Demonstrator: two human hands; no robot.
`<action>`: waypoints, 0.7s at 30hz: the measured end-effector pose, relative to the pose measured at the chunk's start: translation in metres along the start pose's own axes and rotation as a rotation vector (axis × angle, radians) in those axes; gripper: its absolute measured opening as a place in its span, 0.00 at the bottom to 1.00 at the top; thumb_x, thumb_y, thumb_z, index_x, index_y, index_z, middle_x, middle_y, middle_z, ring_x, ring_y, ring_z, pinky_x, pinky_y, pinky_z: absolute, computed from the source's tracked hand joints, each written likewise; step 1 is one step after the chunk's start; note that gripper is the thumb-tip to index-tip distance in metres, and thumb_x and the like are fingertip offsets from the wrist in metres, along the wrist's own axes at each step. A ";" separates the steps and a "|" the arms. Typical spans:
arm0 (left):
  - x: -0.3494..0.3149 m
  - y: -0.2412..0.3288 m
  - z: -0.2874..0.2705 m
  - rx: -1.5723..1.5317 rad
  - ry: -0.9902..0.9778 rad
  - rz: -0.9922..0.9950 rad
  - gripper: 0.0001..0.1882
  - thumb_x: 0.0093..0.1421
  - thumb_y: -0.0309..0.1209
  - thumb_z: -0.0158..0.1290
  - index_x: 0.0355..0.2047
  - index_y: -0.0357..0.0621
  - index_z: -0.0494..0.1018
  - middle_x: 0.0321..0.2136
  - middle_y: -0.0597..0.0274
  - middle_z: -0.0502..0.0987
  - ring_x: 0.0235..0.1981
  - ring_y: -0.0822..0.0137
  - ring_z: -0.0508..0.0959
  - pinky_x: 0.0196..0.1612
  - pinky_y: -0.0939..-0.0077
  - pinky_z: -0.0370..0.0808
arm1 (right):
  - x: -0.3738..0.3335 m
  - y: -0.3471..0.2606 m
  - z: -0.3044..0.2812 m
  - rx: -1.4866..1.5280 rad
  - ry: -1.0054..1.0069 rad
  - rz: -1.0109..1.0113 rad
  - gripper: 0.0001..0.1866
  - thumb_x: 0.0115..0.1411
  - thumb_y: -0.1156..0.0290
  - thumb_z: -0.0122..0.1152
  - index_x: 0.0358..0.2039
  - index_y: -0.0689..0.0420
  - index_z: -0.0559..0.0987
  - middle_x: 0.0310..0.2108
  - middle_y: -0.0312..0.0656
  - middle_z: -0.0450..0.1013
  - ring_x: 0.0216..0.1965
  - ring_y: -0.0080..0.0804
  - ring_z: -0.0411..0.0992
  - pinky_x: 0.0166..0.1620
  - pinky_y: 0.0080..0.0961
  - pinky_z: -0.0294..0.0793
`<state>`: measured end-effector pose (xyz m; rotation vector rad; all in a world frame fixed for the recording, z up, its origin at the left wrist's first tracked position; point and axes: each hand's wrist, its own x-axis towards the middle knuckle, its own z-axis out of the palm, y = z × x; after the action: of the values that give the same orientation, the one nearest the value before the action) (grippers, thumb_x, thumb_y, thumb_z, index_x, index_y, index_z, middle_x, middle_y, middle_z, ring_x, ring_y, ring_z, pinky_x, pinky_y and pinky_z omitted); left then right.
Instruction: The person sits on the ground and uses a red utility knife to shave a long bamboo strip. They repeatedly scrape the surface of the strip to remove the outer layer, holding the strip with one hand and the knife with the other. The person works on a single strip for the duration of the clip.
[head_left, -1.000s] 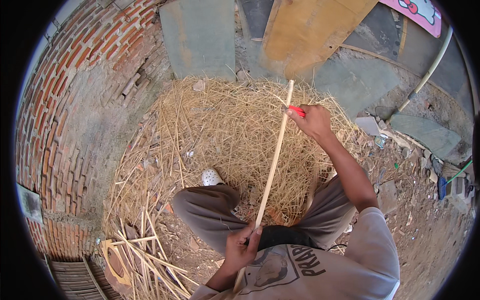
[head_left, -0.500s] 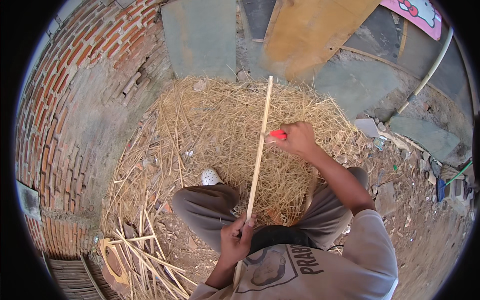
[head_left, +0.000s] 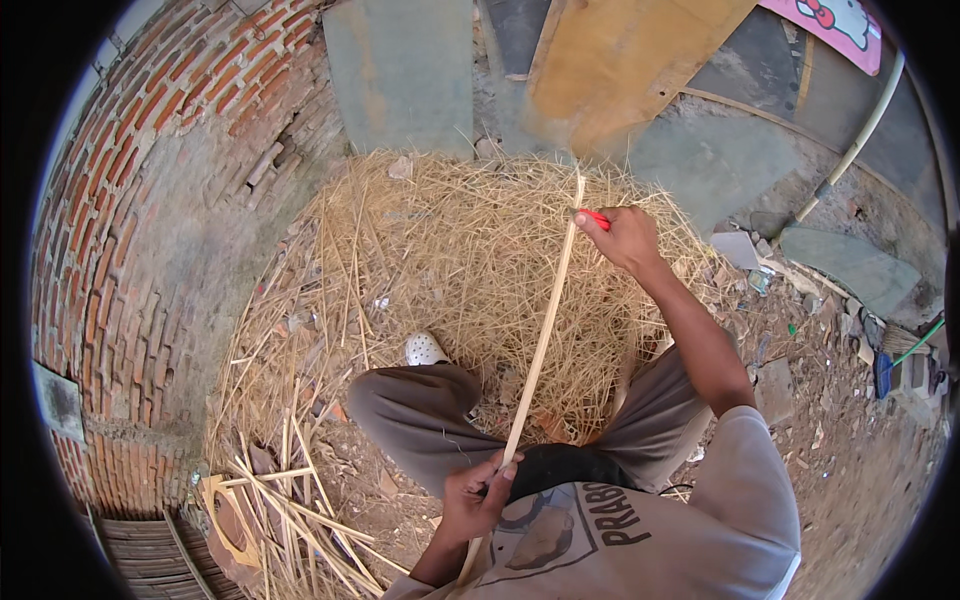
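A long, pale bamboo strip (head_left: 543, 345) slants up and away from my lap, its far end over a heap of straw-like shavings (head_left: 450, 250). Low down in front of my shirt, my left hand (head_left: 479, 497) is closed around the strip, whose near end runs on beneath that forearm. Close to the far tip, my right hand (head_left: 628, 240) grips a small red-handled knife (head_left: 597, 219). Its blade is mostly hidden and meets the strip's upper part; I cannot tell how deep it bites.
Several cut strips (head_left: 310, 510) lie in a loose pile at the lower left, beside a board with a round hole (head_left: 232, 525). A brick wall (head_left: 110, 300) rises on the left. Leaning sheets (head_left: 400, 80) stand behind the heap. Rubble and a broom (head_left: 885, 372) are at the right.
My right hand and the knife have moved up along the strip toward its far end. The strip's far end has swung to the right and lowered; my left hand still holds it.
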<state>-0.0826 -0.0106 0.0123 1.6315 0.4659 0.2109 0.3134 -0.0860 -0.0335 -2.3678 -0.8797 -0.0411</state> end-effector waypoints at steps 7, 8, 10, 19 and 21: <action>0.030 0.005 0.000 -0.273 0.180 -0.151 0.10 0.68 0.27 0.48 0.43 0.35 0.76 0.12 0.77 0.62 0.12 0.85 0.57 0.16 0.86 0.52 | -0.080 -0.080 0.031 0.018 -0.066 -0.592 0.38 0.50 0.25 0.51 0.11 0.51 0.75 0.07 0.35 0.64 0.08 0.31 0.64 0.14 0.32 0.63; 0.035 0.005 0.002 -0.351 0.182 -0.180 0.11 0.68 0.28 0.47 0.43 0.35 0.76 0.12 0.76 0.61 0.11 0.84 0.57 0.15 0.85 0.52 | -0.083 -0.081 0.032 0.051 -0.058 -0.606 0.38 0.49 0.25 0.52 0.11 0.51 0.75 0.07 0.35 0.65 0.08 0.32 0.65 0.15 0.32 0.63; 0.042 0.007 0.006 -0.497 0.187 -0.197 0.12 0.69 0.31 0.46 0.42 0.33 0.75 0.10 0.73 0.61 0.10 0.82 0.57 0.15 0.83 0.54 | -0.077 -0.083 0.021 0.022 -0.085 -0.580 0.36 0.49 0.28 0.57 0.11 0.52 0.75 0.08 0.37 0.66 0.09 0.35 0.66 0.16 0.33 0.66; 0.043 0.031 0.023 -0.412 0.174 -0.032 0.13 0.69 0.29 0.46 0.47 0.33 0.74 0.13 0.74 0.64 0.13 0.84 0.59 0.17 0.85 0.54 | -0.065 -0.073 0.023 -0.036 -0.161 -0.431 0.34 0.51 0.31 0.57 0.15 0.53 0.78 0.07 0.38 0.66 0.10 0.34 0.68 0.15 0.32 0.65; 0.063 0.031 0.020 -0.460 0.256 0.018 0.13 0.68 0.29 0.47 0.46 0.33 0.75 0.12 0.74 0.62 0.12 0.84 0.58 0.16 0.85 0.53 | -0.067 -0.070 0.032 -0.033 -0.127 -0.405 0.34 0.52 0.31 0.57 0.15 0.53 0.78 0.07 0.39 0.66 0.11 0.36 0.69 0.16 0.34 0.66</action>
<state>-0.0129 -0.0040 0.0321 1.1617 0.5508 0.5060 0.2133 -0.0659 -0.0381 -2.2034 -1.4177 -0.0684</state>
